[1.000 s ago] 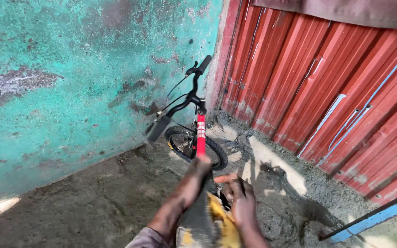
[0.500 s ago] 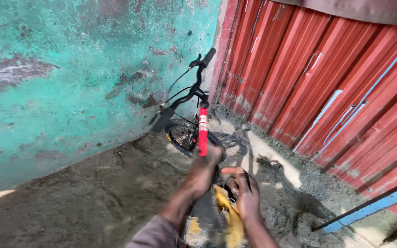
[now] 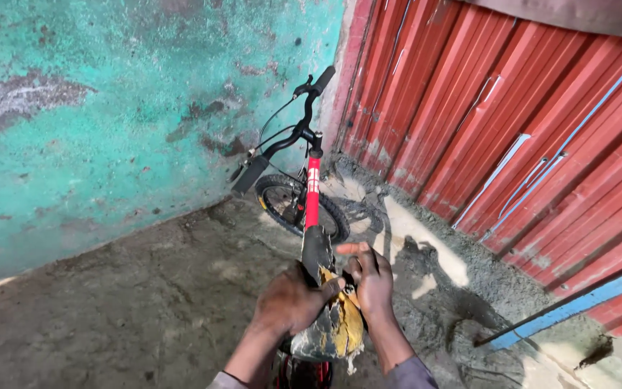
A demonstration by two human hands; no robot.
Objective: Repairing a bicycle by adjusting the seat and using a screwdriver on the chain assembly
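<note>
Both hands clamp the torn bicycle seat [image 3: 329,324]: left hand [image 3: 291,302] at 9 o'clock, right hand [image 3: 373,282] at 3. The crumbling foam could tear, and the bicycle [image 3: 304,180] could tip.

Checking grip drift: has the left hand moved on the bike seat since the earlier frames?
Cannot tell. The left hand grips the torn seat just behind the red frame tube, as before; the camera itself shifted.

Bare grimy hands [image 3: 293,302]; grey sleeve cuffs [image 3: 412,374] at wrists.
</note>
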